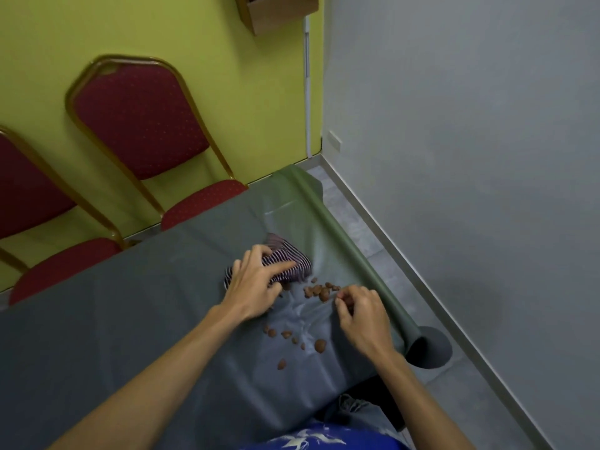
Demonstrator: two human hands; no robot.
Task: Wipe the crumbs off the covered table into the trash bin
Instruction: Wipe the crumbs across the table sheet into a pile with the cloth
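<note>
I see my left hand (pixel 256 282) pressed down on a striped cloth (pixel 293 264), fingers spread across its crumpled top, so the hand is flat on the fabric rather than closed around it. The cloth sits on the grey-green table cover (pixel 130 303), toward the far right end of the table, with part of it poking out beyond my fingertips on the far side.

My right hand (pixel 362 315) is just right of the cloth, close to the right table edge. Its fingers are curled inward with the tips drawn together, touching the cover beside a brown crumb; whether it actually pinches the crumb or the cover I cannot tell.

The crumbs lie in two loose groups. One cluster (pixel 319 290) lies between my two hands, just near of the cloth and touching distance from the right fingertips. A second scatter (pixel 292 341) is nearer to me, below the gap between the wrists, with the biggest piece (pixel 319 345) close beside my right wrist.

The grey trash bin (pixel 436 347) stands on the floor at the right edge of the table, partly hidden under the hanging cover, just right of my right forearm.

Two red padded chairs (pixel 143 125) stand along the far side against the yellow-green wall.
</note>
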